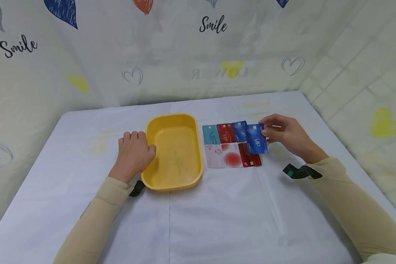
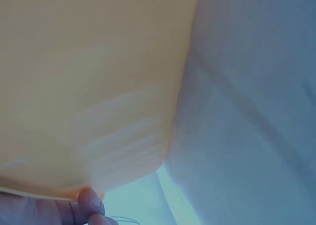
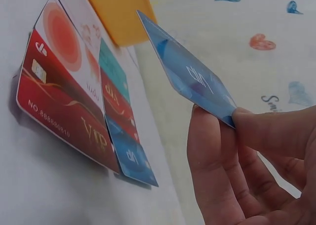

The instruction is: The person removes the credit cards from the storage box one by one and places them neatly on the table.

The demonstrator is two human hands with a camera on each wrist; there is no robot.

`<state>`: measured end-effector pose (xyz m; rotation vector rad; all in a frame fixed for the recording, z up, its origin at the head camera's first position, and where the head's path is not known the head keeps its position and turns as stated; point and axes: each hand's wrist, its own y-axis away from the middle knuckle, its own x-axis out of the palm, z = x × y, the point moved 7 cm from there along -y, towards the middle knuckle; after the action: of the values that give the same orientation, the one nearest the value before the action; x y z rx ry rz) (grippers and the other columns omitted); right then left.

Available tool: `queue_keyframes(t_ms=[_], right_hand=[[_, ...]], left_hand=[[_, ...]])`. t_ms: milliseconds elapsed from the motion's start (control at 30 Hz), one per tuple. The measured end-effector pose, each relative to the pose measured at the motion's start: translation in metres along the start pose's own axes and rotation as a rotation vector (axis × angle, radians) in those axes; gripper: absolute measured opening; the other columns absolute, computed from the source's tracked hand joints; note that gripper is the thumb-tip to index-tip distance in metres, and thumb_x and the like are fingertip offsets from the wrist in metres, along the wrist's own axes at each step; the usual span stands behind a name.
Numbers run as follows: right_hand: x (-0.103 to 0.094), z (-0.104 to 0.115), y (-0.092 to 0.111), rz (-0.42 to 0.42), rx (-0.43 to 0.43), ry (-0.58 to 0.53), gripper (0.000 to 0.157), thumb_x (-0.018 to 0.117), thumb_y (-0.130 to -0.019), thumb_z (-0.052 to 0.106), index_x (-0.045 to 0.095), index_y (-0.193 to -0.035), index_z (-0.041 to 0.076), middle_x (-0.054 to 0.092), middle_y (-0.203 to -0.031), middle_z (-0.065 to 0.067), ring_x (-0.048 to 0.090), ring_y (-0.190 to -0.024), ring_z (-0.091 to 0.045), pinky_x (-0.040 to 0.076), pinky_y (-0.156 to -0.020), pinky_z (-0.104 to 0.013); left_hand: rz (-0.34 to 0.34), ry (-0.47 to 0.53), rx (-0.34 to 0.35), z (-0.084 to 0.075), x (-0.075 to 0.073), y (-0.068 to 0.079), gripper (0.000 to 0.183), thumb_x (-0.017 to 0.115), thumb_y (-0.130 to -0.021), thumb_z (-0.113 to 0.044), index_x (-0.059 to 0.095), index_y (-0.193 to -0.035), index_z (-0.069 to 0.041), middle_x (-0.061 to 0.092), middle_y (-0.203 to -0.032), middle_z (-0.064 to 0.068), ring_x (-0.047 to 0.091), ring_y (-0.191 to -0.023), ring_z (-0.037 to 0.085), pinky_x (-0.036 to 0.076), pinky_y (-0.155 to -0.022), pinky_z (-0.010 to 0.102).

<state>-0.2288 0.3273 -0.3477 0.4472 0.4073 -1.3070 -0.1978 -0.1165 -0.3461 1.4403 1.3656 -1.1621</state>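
My right hand pinches a blue VIP card by its edge between thumb and fingers. In the right wrist view that card is tilted and raised above the table. It overlaps the right end of two rows of cards in the head view. The back row has a teal card, a red VIP card and another blue card. In front lie a pale pink card, a white card with red circles and a dark red card. My left hand grips the left rim of a yellow plastic tray.
A white cloth covers the table. Behind it hangs a pale backdrop printed with hearts and "Smile". Dark straps show at both wrists, near the beige sleeves. The tray stands just left of the cards.
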Motion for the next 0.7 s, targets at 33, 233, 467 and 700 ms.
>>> queue_keyframes(t_ms=[33, 233, 467, 700], right_hand=[[0.0, -0.002, 0.0, 0.001, 0.001, 0.004, 0.037, 0.063, -0.102, 0.03, 0.058, -0.135, 0.014, 0.06, -0.127, 0.002, 0.07, -0.1, -0.007, 0.061, -0.081, -0.025], [-0.003, -0.013, -0.001, -0.005, 0.002, 0.015, 0.036, 0.063, -0.102, 0.028, 0.059, -0.134, 0.012, 0.061, -0.124, 0.003, 0.07, -0.099, -0.005, 0.061, -0.08, -0.025], [-0.006, -0.025, 0.001, 0.001, 0.021, 0.059, 0.038, 0.062, -0.103, 0.03, 0.058, -0.137, 0.012, 0.061, -0.127, -0.001, 0.069, -0.098, -0.001, 0.06, -0.08, -0.022], [-0.011, -0.038, 0.002, 0.009, 0.07, 0.09, 0.041, 0.062, -0.103, 0.034, 0.058, -0.138, 0.014, 0.06, -0.136, -0.007, 0.069, -0.097, -0.001, 0.06, -0.08, -0.023]], left_hand=[[0.001, -0.002, -0.001, 0.0, 0.001, 0.001, 0.026, 0.041, -0.093, -0.023, 0.047, -0.087, 0.002, 0.044, -0.086, 0.017, 0.035, -0.093, 0.036, 0.029, -0.083, 0.047], [-0.019, -0.006, 0.008, 0.001, 0.001, 0.002, 0.026, 0.042, -0.094, -0.023, 0.047, -0.088, 0.002, 0.045, -0.086, 0.018, 0.036, -0.091, 0.037, 0.029, -0.082, 0.046], [-0.019, -0.009, 0.006, 0.001, 0.0, 0.001, 0.026, 0.042, -0.094, -0.023, 0.046, -0.086, 0.002, 0.044, -0.085, 0.018, 0.035, -0.091, 0.037, 0.028, -0.081, 0.046], [-0.017, -0.007, 0.005, 0.002, 0.002, 0.001, 0.026, 0.042, -0.093, -0.023, 0.046, -0.086, 0.002, 0.044, -0.085, 0.017, 0.035, -0.091, 0.037, 0.029, -0.081, 0.046]])
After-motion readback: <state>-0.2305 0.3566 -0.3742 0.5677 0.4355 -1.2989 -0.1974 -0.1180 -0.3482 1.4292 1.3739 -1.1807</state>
